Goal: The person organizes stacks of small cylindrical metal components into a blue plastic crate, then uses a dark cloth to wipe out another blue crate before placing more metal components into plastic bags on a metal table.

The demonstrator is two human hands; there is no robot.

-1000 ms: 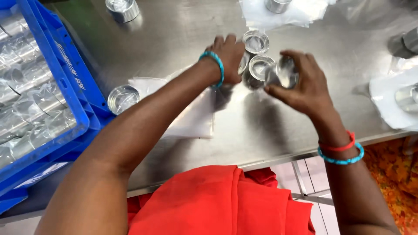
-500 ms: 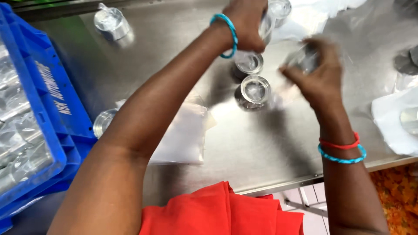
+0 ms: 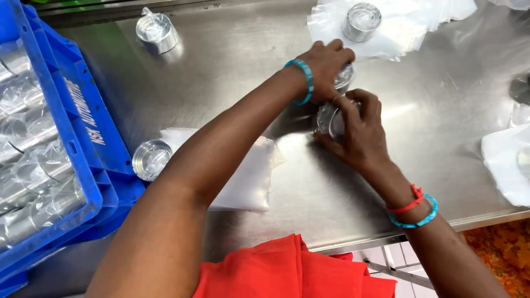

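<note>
My left hand [image 3: 327,62], with a teal bangle at the wrist, is closed over a shiny metal ring [image 3: 343,76] on the steel table [image 3: 232,83]. Just below it my right hand [image 3: 358,129] wraps around another metal ring [image 3: 329,118] in clear plastic, resting on the table. The two rings sit close together, largely hidden by my fingers.
A blue crate [image 3: 83,138] at the left holds several bagged metal rings. One ring [image 3: 151,159] lies by a stack of clear bags [image 3: 251,176]. A bagged ring [image 3: 157,31] is at the back, another ring [image 3: 362,21] sits on plastic bags. More bags [image 3: 505,160] lie at the right.
The view has shifted. My right hand came down from a blurred raised position onto a ring on the table. My left hand stays closed on the ring beside it.
</note>
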